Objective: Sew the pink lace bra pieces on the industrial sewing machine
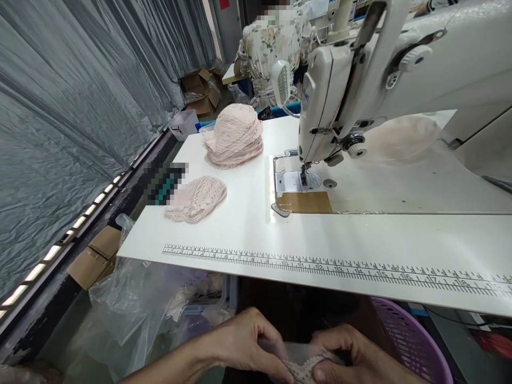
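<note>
Below the table's front edge, my left hand [248, 344] and my right hand [352, 354] are both closed on a small pale pink lace piece [300, 362] with a sheer part, held between them at the bottom of the view. On the white table [248, 234] lies a single pink lace cup [196, 200] at the left. Behind it stands a stack of pink lace cups [234, 136]. The white sewing machine [360, 90] stands at the right, its needle [304, 173] over the metal plate.
A printed ruler [340, 269] runs along the table's front. A purple plastic basket [412, 341] sits under the table at the right, clear plastic bags [132, 304] and a cardboard box [94, 256] at the left. Another person in a floral top [272, 48] works behind. Grey sheeting covers the left wall.
</note>
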`<state>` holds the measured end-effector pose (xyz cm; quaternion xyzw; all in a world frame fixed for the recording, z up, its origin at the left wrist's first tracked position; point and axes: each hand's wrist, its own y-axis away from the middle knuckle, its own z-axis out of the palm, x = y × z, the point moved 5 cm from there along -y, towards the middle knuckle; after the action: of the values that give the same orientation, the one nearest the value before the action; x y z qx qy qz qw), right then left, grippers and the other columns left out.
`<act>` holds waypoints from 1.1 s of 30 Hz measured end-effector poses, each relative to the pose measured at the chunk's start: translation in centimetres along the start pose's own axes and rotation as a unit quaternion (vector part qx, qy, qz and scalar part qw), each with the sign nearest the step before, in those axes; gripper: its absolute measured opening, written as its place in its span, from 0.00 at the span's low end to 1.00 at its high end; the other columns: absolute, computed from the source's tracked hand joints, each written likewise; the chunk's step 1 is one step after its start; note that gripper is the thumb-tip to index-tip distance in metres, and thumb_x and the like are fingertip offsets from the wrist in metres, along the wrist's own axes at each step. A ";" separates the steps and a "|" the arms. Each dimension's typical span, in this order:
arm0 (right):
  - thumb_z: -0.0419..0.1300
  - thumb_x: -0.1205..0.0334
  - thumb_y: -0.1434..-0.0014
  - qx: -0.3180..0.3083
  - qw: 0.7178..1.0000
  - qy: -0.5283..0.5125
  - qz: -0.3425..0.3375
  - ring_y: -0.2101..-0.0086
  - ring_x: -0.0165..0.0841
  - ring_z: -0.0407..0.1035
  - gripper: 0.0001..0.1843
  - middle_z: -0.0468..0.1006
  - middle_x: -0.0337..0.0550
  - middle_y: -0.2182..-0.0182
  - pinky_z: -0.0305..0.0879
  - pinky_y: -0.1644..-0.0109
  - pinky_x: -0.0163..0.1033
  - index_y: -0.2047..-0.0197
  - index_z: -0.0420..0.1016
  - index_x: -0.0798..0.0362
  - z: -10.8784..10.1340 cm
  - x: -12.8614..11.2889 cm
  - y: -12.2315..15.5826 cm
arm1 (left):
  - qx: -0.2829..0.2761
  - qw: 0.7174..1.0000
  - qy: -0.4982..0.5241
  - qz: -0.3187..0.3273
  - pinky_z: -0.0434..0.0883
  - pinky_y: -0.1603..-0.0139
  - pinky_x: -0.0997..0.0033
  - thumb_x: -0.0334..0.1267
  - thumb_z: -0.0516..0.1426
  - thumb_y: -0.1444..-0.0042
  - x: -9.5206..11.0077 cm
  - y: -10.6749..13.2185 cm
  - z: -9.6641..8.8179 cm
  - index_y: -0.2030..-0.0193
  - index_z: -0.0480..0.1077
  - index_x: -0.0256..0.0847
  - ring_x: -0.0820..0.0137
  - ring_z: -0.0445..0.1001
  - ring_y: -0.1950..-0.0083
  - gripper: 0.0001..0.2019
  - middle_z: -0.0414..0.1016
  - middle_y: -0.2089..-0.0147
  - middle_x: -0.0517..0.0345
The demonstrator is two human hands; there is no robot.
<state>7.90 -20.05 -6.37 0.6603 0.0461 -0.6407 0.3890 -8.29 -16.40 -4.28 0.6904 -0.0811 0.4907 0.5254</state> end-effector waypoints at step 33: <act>0.64 0.42 0.51 -0.016 0.999 -0.046 0.019 0.74 0.29 0.60 0.19 0.68 0.35 0.79 0.55 0.67 0.33 0.76 0.77 0.51 -1.5 0.9 0.5 | -0.071 0.993 0.091 -0.034 0.71 0.59 0.77 0.58 0.68 0.78 -0.1 -1.0 0.7 0.68 0.79 0.43 0.75 0.73 0.71 0.29 0.76 0.75 0.65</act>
<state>9.56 -19.96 -7.15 0.6245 0.0259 -0.6624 0.4130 -7.31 -16.57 -4.93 0.6058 -0.0441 0.5265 0.5948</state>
